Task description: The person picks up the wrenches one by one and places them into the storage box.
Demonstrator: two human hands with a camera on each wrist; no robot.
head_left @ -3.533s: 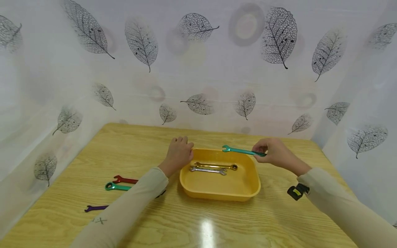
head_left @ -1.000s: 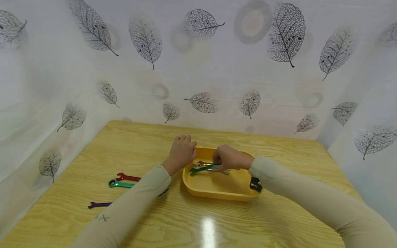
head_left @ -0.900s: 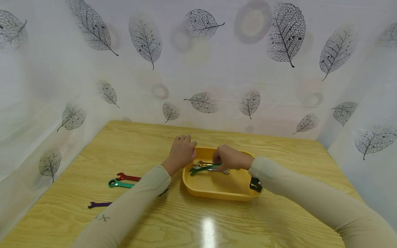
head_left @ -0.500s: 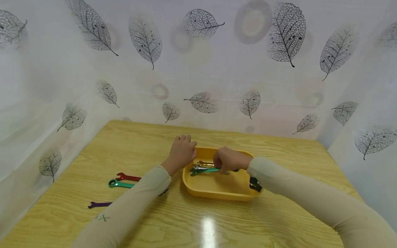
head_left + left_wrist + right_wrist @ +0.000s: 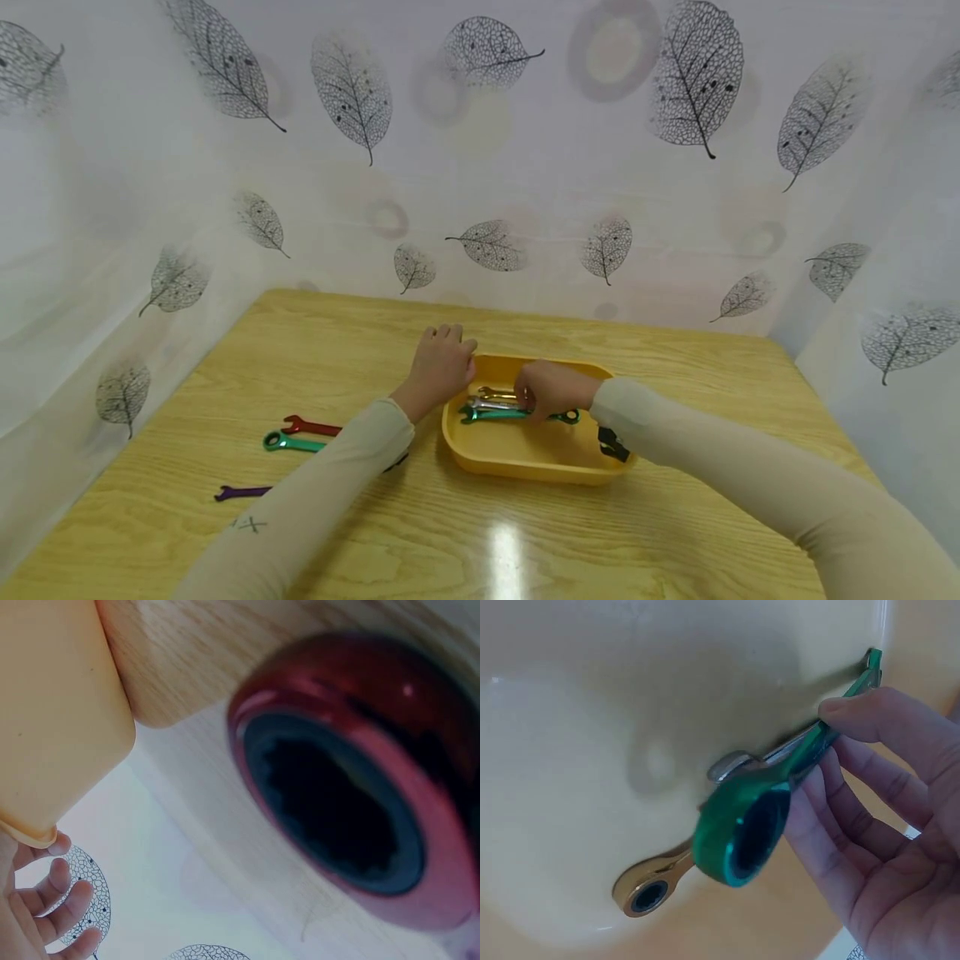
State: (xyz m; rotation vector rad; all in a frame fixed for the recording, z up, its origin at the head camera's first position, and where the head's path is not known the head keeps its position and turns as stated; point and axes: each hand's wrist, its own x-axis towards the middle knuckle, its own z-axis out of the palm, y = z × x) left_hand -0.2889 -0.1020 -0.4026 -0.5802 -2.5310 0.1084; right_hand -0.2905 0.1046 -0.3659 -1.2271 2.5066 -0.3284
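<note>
Head view puts your green wrench (image 5: 495, 414) inside the yellow tray (image 5: 525, 472), lying along its length, with your right hand (image 5: 551, 390) pinching the shaft between thumb and fingers. You should find it stiff, fairly heavy for its size and hardly fragile; it looks like polished metal, so expect it to slip if your pinch is light. Mid-shaft seems the best hold, with the forked and ring ends balanced on either side. You can't easily tell whether it touches the tray's bottom. Your left hand (image 5: 442, 364) grips the tray's rim at the far left corner, fingers bent. Just beyond the green wrench lie a silver wrench (image 5: 491, 405) and a gold wrench (image 5: 495, 394), near enough to crowd your fingers. Out on the worktop (image 5: 420, 546), left of the tray, you have a red wrench (image 5: 311, 427), another green wrench (image 5: 296, 443) and a purple wrench (image 5: 243, 492); your left sleeve (image 5: 307, 504) hides their right ends.
</note>
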